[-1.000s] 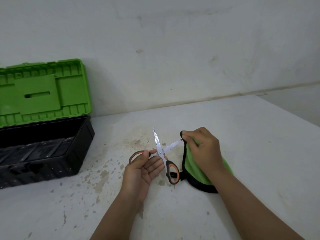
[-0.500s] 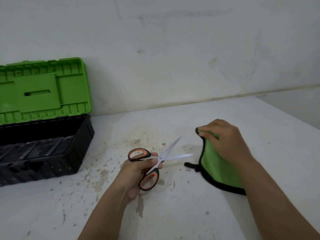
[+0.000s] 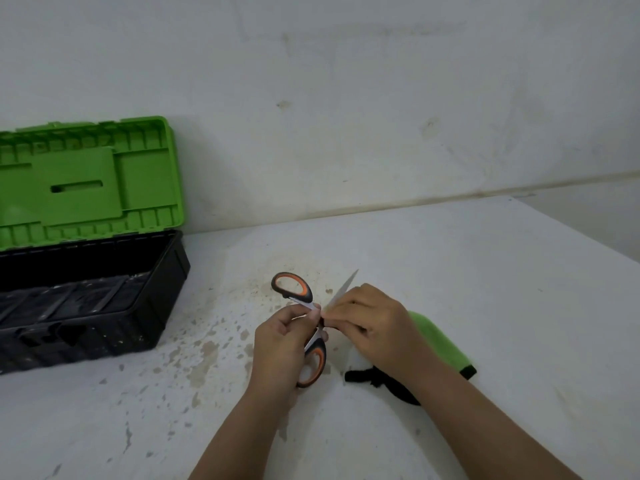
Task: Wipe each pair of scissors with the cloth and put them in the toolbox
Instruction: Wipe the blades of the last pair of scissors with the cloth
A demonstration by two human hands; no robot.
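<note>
While pinched at the pivot by the left hand [image 3: 280, 344], scissors [image 3: 306, 327], right hand [image 3: 372, 327] clamping cloth [image 3: 440, 341] on blade.

No text, label, brand, number or sign can be read anywhere, neither on the toolbox [image 3: 86, 271] nor on the scissors [image 3: 304, 317] or the cloth [image 3: 440, 344].

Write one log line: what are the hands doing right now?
left hand grips scissors | right hand wipes blade with cloth | toolbox open
</note>
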